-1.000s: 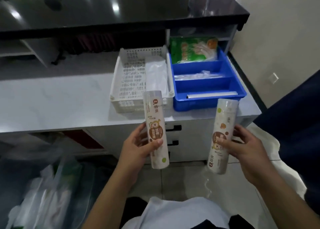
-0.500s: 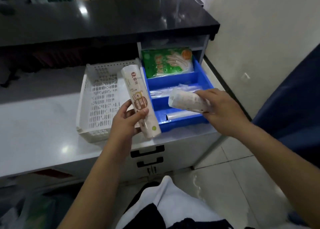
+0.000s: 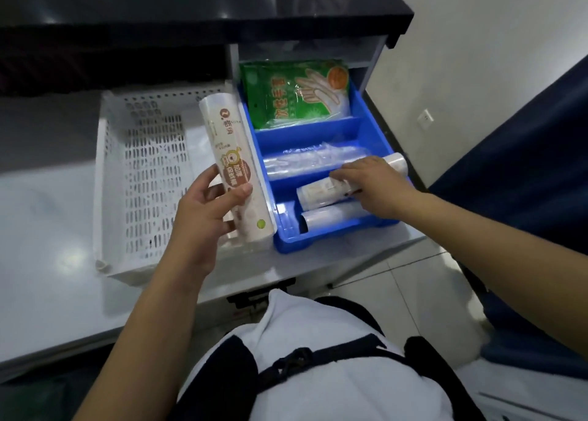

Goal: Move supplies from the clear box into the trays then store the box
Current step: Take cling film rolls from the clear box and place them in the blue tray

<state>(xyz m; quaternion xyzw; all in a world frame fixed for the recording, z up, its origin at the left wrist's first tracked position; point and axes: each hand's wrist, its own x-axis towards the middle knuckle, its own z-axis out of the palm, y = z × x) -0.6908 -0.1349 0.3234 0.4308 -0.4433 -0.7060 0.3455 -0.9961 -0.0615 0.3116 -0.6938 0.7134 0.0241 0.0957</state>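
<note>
Now two printed rolls: left grip holds one; right grip holds another.

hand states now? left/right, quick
Left hand: grips an upright printed roll.
Right hand: lies over a second roll in the blue tray; grip cannot be told.

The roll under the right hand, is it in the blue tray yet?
In: the roll lies in the blue tray's front compartment.

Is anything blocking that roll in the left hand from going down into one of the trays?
Nothing visible does. The left hand holds the roll upright above the seam between the white tray and the blue tray, and the white tray's floor beside it lies open.
</note>
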